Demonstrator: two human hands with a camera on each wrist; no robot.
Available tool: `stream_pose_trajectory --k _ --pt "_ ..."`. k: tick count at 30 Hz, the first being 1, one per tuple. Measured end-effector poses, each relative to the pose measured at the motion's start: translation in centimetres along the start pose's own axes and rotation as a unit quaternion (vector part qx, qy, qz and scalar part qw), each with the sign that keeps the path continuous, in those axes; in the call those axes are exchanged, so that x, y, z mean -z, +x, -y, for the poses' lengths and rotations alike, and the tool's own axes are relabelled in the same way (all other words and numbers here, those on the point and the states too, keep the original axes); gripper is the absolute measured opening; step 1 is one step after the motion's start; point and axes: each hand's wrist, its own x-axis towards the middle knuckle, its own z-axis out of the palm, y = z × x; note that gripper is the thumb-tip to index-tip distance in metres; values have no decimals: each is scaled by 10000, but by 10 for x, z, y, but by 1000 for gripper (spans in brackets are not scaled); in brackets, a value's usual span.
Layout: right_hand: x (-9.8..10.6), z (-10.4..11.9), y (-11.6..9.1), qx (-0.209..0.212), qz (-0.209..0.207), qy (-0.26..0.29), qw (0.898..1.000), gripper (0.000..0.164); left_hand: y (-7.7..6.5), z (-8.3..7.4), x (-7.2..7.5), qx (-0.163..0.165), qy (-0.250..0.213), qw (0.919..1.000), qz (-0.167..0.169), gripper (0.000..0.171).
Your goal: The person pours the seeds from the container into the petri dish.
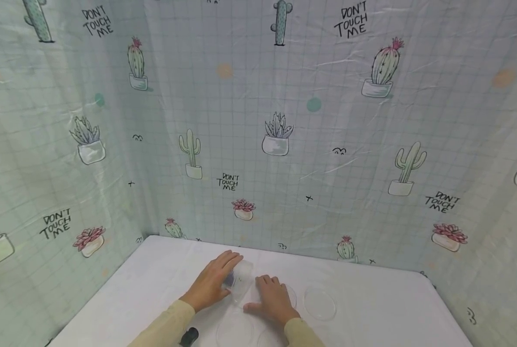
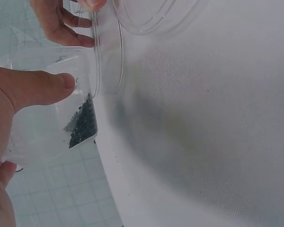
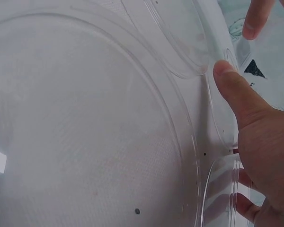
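My left hand [image 1: 212,282] grips a clear plastic cup [image 2: 38,118], tipped on its side with its mouth toward the right hand. Dark granules [image 2: 85,125] are heaped low in the cup, seen through its wall. Between the hands, a shallow clear dish [image 2: 109,61] is near the cup. My right hand [image 1: 273,299] holds that dish at its rim, thumb [image 3: 232,85] on one side and fingers [image 3: 246,205] on the other. In the right wrist view, the left hand [image 3: 260,16] shows at the top right with the cup.
Other clear round dishes lie on the white table [image 1: 384,299]: one at the right [image 1: 320,303], one in front [image 1: 235,332], and more partly behind the right hand. A black object [image 1: 189,336] is by the left sleeve. Stray dark specks dot the tabletop. A cactus-print curtain [image 1: 258,144] surrounds the table.
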Motion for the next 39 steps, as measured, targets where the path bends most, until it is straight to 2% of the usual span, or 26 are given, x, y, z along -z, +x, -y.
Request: stream_pose_trajectory --k 11,30,39 --pt "3 2 2 -77 156 110 9998 88 6 -4 3 -42 130 9994 302 96" --pt "0 0 2 -87 52 7 9999 88 10 -7 1 -407 525 9977 147 94" --pt "-2 -3 1 -116 87 92 9999 88 11 -9 -1 -543 664 9961 182 93"
